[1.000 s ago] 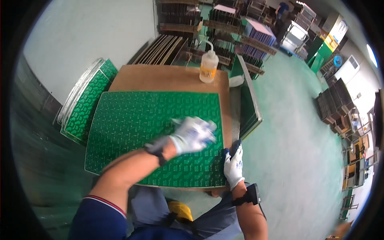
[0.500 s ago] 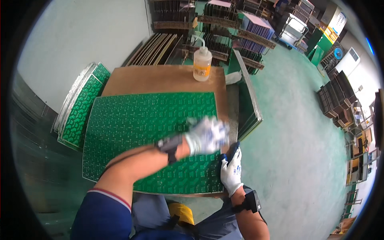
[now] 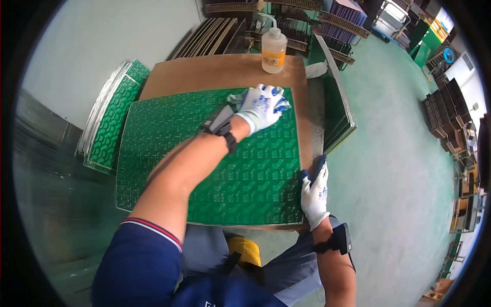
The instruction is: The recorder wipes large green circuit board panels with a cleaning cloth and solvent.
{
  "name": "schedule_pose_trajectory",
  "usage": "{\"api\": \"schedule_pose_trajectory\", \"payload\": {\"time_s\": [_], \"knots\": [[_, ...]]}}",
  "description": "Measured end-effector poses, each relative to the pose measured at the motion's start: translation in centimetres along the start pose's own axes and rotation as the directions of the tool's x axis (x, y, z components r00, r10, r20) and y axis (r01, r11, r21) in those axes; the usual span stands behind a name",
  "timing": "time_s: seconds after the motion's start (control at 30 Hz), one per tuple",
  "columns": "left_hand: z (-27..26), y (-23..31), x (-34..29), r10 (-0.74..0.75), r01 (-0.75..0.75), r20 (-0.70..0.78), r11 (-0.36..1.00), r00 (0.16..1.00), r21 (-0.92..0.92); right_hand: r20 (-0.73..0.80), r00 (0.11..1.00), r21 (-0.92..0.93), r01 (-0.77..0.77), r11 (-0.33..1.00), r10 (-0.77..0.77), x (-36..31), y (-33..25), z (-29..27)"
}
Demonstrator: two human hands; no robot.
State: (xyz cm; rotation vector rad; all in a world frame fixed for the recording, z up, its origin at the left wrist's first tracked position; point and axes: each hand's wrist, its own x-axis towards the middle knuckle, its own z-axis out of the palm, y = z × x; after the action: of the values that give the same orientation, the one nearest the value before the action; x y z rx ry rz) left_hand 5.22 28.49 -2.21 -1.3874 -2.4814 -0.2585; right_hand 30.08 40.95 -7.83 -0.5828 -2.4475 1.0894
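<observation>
A large green circuit board panel [image 3: 215,169] lies flat on a brown board [image 3: 204,71]. My left hand [image 3: 262,105], in a white glove with blue fingertips, presses a crumpled greyish cloth [image 3: 236,98] onto the panel near its far right corner. Bits of that cloth stick out on both sides of the fingers; the rest is covered by the glove. At the panel's near right edge rests my right hand [image 3: 315,197], gloved the same way, with thumb and fingers spread apart. Nothing shows between them.
A clear squeeze bottle [image 3: 273,51] with an orange label stands on the far part of the brown board. More green panels [image 3: 115,117] lean at the left by the wall. Upright panels [image 3: 335,97] stand close on the right. Racks [image 3: 291,38] are behind.
My left hand has moved away from me with the cloth, from the panel's right middle to its far right corner. My right hand stays at the right edge. The whole view has shifted.
</observation>
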Motion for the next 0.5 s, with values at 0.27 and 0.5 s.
{"api": "schedule_pose_trajectory", "payload": {"time_s": [0.27, 0.5], "knots": [[-6.1, 0.5, -16.5, 0.248, -0.207, 0.149, 0.947, 0.957, -0.244, -0.017, 0.999, 0.004, -0.049, 0.999, 0.049, -0.3, 2.2, 0.0], [-7.3, -2.1, -20.3, 0.275, -0.269, 0.078, 0.96, 0.958, -0.072, -0.027, 0.999, 0.053, -0.018, 0.998, 0.02, 0.1, 2.3, 0.5]]}}
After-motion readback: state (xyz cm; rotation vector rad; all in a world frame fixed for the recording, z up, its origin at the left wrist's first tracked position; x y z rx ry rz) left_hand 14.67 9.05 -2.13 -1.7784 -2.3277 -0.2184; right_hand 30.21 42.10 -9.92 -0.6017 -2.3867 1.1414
